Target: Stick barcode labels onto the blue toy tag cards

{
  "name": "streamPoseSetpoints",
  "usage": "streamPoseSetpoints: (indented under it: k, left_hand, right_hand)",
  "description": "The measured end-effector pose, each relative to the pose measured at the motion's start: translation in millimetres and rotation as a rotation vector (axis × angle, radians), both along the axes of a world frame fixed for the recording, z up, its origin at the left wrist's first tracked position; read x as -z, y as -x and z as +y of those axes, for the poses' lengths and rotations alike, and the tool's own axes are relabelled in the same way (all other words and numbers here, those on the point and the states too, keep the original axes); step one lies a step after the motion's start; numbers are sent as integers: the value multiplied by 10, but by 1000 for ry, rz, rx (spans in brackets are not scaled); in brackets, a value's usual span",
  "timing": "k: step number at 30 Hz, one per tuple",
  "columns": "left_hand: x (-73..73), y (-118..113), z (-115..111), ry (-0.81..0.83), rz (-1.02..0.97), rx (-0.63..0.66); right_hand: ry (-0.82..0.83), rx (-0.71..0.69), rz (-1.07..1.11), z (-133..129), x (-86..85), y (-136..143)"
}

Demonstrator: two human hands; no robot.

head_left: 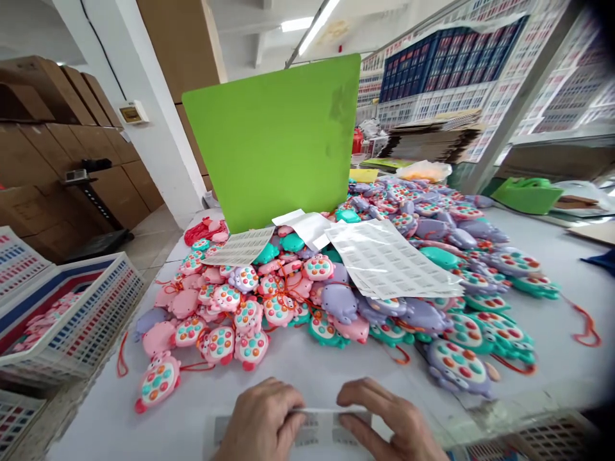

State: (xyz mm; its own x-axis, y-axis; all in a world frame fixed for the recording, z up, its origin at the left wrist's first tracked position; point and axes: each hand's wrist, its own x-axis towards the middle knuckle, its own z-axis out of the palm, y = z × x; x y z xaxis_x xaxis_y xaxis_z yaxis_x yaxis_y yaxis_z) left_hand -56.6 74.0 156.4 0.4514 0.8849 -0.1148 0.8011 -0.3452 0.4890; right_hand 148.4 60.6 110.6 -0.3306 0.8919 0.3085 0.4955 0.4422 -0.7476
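label sheet [307,432] lies at the fingertips of both hands, low over the table [192,410], its far edge between them. the left hand [262,419] pinches that edge with thumb and forefinger. the right hand [391,419] is curled, its thumb on the sheet and its forefinger just beyond the edge; whether it grips, i cannot tell.

beyond the fingers spreads the toy pile [278,310], pink, purple and teal, with coloured dots and orange cords. a pink toy [158,381] lies beyond and left of the left fingers, a purple toy [460,368] beyond and right of the right ones. farther past the fingers, loose sheets [391,259] rest on the pile, and the green board [273,141] stands behind. well left of the left fingers is a basket [96,326].
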Motion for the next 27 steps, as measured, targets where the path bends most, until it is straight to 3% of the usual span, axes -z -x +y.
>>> streamPoseSetpoints:
  k: [4,12,17,22,27]
  left_hand:
    - [-87,-75,72,22,6,-5]
    - [-174,126,51,48,59,-102]
    - [-150,142,48,31,9,-95]
    - [-192,81,18,70,-58,-97]
    - [-224,163,-22,162,-61,-156]
  right_hand:
    - [-222,-129,-197,151,-226,87]
    - [-80,-104,-196,286,-242,21]
    - [-178,-78,-303,259,-352,103]
    - [-219,-143,-305,189,-478,255]
    - [-205,-113,-256,171,-476,168]
